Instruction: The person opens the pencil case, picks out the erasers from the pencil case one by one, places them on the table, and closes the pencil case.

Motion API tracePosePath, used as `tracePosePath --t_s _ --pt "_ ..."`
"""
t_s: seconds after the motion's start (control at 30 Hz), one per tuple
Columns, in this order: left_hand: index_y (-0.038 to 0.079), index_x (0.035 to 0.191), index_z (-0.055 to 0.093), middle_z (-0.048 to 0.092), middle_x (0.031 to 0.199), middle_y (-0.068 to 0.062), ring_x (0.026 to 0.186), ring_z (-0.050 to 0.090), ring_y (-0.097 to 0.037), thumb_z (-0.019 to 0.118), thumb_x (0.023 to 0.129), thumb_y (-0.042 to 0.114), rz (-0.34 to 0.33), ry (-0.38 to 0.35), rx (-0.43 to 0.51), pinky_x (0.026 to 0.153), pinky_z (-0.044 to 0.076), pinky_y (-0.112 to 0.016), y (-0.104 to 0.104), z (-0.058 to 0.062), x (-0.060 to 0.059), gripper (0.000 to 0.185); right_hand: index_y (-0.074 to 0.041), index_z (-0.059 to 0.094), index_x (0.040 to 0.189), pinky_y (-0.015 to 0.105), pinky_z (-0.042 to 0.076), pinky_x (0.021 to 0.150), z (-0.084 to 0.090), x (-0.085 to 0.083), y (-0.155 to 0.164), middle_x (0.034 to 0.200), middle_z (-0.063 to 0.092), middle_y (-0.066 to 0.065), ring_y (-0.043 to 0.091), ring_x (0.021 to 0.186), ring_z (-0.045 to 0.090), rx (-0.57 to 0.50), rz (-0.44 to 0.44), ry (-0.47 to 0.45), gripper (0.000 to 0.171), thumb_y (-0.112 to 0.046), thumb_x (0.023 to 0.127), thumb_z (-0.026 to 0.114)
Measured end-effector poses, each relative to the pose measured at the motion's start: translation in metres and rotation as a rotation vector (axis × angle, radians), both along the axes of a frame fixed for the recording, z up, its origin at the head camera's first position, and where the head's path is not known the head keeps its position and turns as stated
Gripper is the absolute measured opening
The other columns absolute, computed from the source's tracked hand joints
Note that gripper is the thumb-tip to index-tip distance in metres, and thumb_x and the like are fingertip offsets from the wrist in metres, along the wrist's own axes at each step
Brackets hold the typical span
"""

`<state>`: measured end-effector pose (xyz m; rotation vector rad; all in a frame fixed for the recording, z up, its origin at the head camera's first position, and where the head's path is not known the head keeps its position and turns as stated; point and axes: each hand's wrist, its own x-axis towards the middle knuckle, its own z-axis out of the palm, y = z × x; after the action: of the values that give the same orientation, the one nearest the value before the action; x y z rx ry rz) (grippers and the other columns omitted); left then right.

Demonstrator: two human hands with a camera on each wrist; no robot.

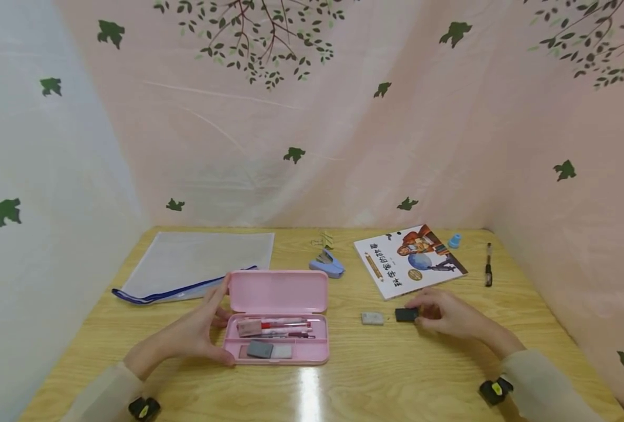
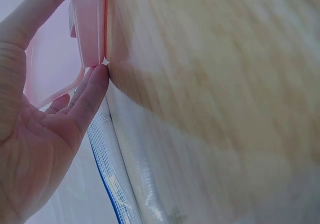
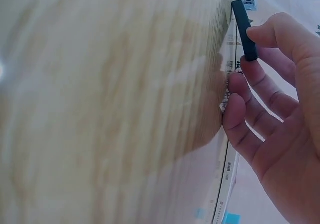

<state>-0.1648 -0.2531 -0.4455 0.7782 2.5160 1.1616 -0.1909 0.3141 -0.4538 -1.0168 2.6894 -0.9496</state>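
In the head view an open pink pencil case [image 1: 319, 351] lies on the table with its lid raised. My left hand [image 1: 201, 328] holds it by the left side, thumb near the front corner and fingers toward the lid. Inside, a red pen [image 1: 290, 324] and other pens share the back compartment with a pinkish block [image 1: 249, 327]; the front one holds a grey eraser [image 1: 260, 350] and a white eraser [image 1: 282, 351]. My right hand [image 1: 446, 313] pinches a black eraser [image 1: 405, 315], seen tilted in the right wrist view [image 3: 244, 30]. A whitish eraser [image 1: 372, 318] lies just left of it.
Behind the case are a clear zip pouch [image 1: 201, 258] with a blue edge, a blue stapler [image 1: 327, 265] and yellowish clips [image 1: 326, 239]. A picture book [image 1: 396, 264], a small blue cap-like piece [image 1: 454, 240] and a black pen [image 1: 488, 266] lie at the right. Fabric walls surround the table.
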Motion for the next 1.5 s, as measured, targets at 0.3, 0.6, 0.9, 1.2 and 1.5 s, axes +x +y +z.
tracePosePath --t_s 0.3,0.6,0.9,1.2,1.5 --pt "0.035 0.159 -0.019 0.014 0.160 -0.015 0.115 0.059 -0.021 0.095 0.067 0.042 -0.004 0.006 -0.001 0.101 0.052 -0.039 0.000 0.000 -0.001 0.147 -0.011 0.073 0.119 0.025 0.048 0.064 -0.001 0.001 0.003 0.111 0.063 0.000 0.008 0.082 0.053 -0.003 -0.018 -0.058 0.026 -0.014 0.094 0.074" --pt "0.035 0.159 -0.019 0.014 0.160 -0.015 0.115 0.059 -0.021 0.095 0.068 0.042 -0.008 0.013 -0.006 0.101 0.052 -0.039 0.002 0.000 -0.002 0.147 -0.011 0.072 0.121 0.025 0.046 0.059 0.000 0.001 0.004 0.106 0.062 -0.001 0.011 0.076 0.053 -0.023 0.002 -0.076 0.026 -0.013 0.095 0.073" --pt "0.034 0.160 -0.019 0.016 0.159 -0.017 0.115 0.059 -0.021 0.095 0.068 0.042 0.003 0.009 -0.012 0.101 0.052 -0.041 0.002 -0.002 -0.001 0.146 -0.005 0.065 0.131 0.024 0.051 0.070 0.001 0.003 0.002 0.105 0.063 -0.001 0.007 0.086 0.056 0.024 -0.047 -0.084 0.042 -0.025 0.095 0.074" --pt "0.033 0.160 -0.020 0.015 0.159 -0.014 0.116 0.059 -0.021 0.096 0.067 0.041 0.013 -0.001 -0.007 0.100 0.053 -0.039 -0.002 -0.001 0.002 0.148 -0.004 0.064 0.132 0.028 0.057 0.078 0.003 0.001 -0.004 0.108 0.066 0.000 0.008 0.092 0.062 0.004 -0.064 -0.120 0.042 -0.027 0.097 0.072" --pt "0.034 0.159 -0.020 0.016 0.159 -0.014 0.115 0.059 -0.020 0.096 0.067 0.042 0.011 0.000 -0.006 0.101 0.052 -0.039 0.000 -0.002 0.000 0.149 -0.002 0.064 0.133 0.029 0.060 0.075 0.025 0.005 -0.030 0.104 0.068 0.007 0.013 0.094 0.063 -0.118 -0.052 0.021 0.040 -0.015 0.097 0.071"
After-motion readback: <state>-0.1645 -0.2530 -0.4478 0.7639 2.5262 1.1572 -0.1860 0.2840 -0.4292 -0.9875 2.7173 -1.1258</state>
